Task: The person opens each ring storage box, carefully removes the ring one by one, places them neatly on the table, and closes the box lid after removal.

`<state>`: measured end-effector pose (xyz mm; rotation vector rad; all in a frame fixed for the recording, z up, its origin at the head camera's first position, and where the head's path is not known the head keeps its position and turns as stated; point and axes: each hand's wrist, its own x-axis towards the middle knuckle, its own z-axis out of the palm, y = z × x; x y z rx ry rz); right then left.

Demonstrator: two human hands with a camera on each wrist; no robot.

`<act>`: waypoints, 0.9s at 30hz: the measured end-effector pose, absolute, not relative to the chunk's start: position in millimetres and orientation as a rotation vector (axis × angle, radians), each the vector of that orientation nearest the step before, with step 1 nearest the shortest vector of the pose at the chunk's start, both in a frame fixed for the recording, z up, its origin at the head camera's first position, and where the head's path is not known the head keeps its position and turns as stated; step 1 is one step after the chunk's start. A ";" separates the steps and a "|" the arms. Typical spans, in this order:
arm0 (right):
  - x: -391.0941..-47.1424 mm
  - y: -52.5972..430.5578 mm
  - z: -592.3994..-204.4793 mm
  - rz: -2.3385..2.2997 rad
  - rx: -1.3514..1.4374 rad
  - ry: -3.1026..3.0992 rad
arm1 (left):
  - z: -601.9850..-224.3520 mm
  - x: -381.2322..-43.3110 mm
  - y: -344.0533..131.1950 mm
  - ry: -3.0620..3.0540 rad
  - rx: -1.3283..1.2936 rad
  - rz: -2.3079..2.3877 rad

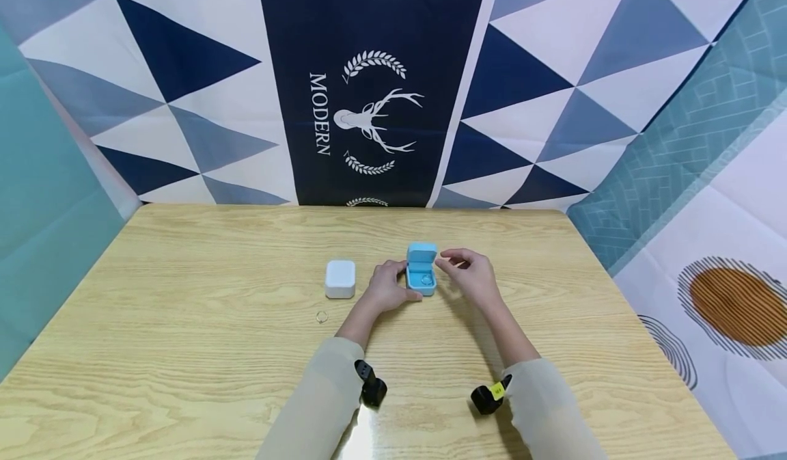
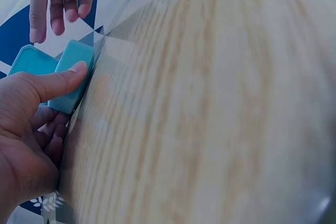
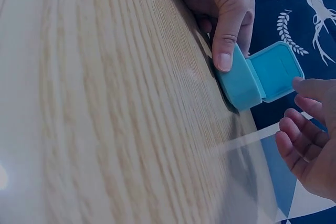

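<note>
A small light-blue ring box stands on the table with its hinged lid raised. Inside its base lies a ring. My left hand grips the base from the left, its thumb along the front, as the right wrist view also shows. My right hand is at the right of the raised lid, fingers loosely bent. Its thumb tip is at the lid's edge; whether it touches I cannot tell. A white box sits closed to the left, and another ring lies on the table below it.
The wooden table extends on both sides of the arms. Behind it hangs a patterned cloth with triangles and a deer print. Dark wrist cameras are strapped over both sleeves.
</note>
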<state>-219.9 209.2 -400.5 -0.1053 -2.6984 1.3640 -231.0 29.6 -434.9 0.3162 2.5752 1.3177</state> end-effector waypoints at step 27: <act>-217.1 204.0 -399.3 1.158 0.154 -2.941 | -434.6 -230.1 29.3 2.567 0.314 1.327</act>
